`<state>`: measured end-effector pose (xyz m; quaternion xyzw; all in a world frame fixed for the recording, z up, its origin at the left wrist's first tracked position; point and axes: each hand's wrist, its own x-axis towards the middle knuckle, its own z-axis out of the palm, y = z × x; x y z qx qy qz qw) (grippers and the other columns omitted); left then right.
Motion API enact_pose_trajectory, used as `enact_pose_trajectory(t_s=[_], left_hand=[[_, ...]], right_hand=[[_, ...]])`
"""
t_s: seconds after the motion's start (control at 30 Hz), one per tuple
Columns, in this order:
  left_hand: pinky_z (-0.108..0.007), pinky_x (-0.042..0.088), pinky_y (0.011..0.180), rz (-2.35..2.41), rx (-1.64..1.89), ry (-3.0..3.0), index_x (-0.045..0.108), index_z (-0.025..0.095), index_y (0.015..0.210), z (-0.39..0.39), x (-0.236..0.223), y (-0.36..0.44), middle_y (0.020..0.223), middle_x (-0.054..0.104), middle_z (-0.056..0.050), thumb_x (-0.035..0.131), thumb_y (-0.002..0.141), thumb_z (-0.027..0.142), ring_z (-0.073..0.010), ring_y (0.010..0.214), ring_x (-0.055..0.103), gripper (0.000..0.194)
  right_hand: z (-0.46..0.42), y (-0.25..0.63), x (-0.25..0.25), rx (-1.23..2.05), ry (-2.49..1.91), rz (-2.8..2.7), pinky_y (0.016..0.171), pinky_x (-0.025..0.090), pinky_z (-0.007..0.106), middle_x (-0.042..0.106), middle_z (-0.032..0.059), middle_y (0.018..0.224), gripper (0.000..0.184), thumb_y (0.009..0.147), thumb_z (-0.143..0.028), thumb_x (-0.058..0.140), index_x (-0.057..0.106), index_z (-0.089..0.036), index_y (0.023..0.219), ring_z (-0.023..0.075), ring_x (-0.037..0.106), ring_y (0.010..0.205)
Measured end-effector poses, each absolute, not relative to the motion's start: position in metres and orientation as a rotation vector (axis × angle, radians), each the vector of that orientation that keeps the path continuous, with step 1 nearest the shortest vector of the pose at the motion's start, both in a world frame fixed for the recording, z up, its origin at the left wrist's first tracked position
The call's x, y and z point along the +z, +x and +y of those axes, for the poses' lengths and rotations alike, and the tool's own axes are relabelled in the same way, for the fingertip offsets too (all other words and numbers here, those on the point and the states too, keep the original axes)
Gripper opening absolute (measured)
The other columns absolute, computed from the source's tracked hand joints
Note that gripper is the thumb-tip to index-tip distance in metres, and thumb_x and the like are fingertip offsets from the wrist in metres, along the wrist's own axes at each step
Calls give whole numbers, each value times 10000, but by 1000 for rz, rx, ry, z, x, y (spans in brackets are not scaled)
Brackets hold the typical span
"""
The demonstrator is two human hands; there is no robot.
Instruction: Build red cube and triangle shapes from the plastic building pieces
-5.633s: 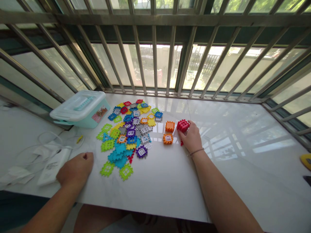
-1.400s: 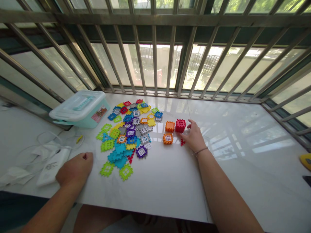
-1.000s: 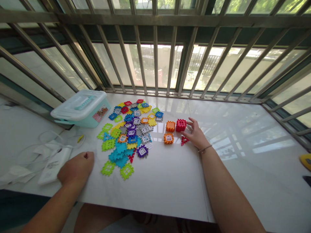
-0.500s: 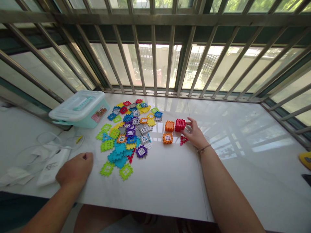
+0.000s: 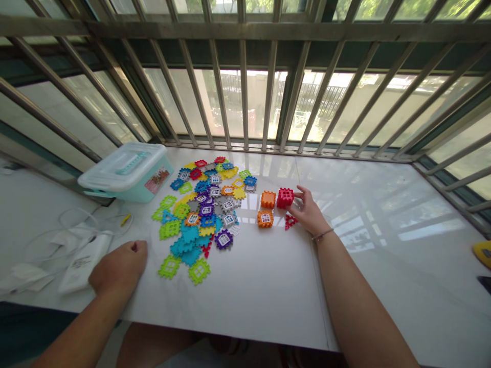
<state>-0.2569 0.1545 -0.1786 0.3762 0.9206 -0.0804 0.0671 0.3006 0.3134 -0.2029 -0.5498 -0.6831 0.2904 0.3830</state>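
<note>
My right hand (image 5: 309, 214) hovers with its fingers apart at the right side of a red plastic cube (image 5: 285, 198), holding nothing. The cube is built from interlocking window panels and stands on the table. Just below my palm's edge lies a small red star-shaped connector piece (image 5: 290, 222). To the cube's left sit an orange cube (image 5: 268, 199) and an orange windowed cube (image 5: 265, 219). My left hand (image 5: 120, 268) rests curled on the table, near the lower left of a heap of multicoloured interlocking window panels (image 5: 195, 214).
A pale teal plastic box with a handled lid (image 5: 126, 171) stands left of the heap. A white power bank (image 5: 85, 263), white cable (image 5: 69, 230) and tissue (image 5: 23, 278) lie further left. Steel window bars (image 5: 245, 76) run along the far edge of the white table (image 5: 245, 301).
Compared with the oldest frame, my right hand has let go of the red cube, which now stands beside the orange cube. My hand has drawn back slightly to the right.
</note>
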Motion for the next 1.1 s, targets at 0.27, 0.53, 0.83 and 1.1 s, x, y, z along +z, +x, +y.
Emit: enact_pose_trajectory(t_s=[0.27,0.53,0.83,1.1], left_hand=[[-471,570,813,2774,-245,1134,810,199,1196,156,-179,-258,1225,773,-248,256,1057,566,-439,1071,735,679],[-479,570,816,2765,-257,1130,811,193,1198,155,-179,-259,1228,765,-260,221,1068,563,-447,1085,735,708],[-483,572,819,2766,-247,1128,814,181,1221,156,-175,-254,1221,768,-267,246,1058,565,-449,1085,739,704],[-480,570,826,2777,-240,1115,821,200,1224,156,-179,-257,1231,773,-261,282,1039,587,-438,1080,738,689]], right_hand=[[314,301,-205,769,-1375,-1733,1178,551,619,669,162,1455,929,865,-540,813,382,-272,1642,356,700,1311],[314,302,-206,772,-1383,-1721,1157,568,618,678,159,1459,932,861,-539,820,381,-270,1639,349,714,1285],[314,303,-204,746,-1400,-1762,1141,573,587,663,143,1468,930,844,-491,815,379,-281,1638,340,714,1273],[314,303,-205,695,-1451,-1809,1101,588,566,670,145,1434,919,825,-440,790,396,-272,1638,338,724,1224]])
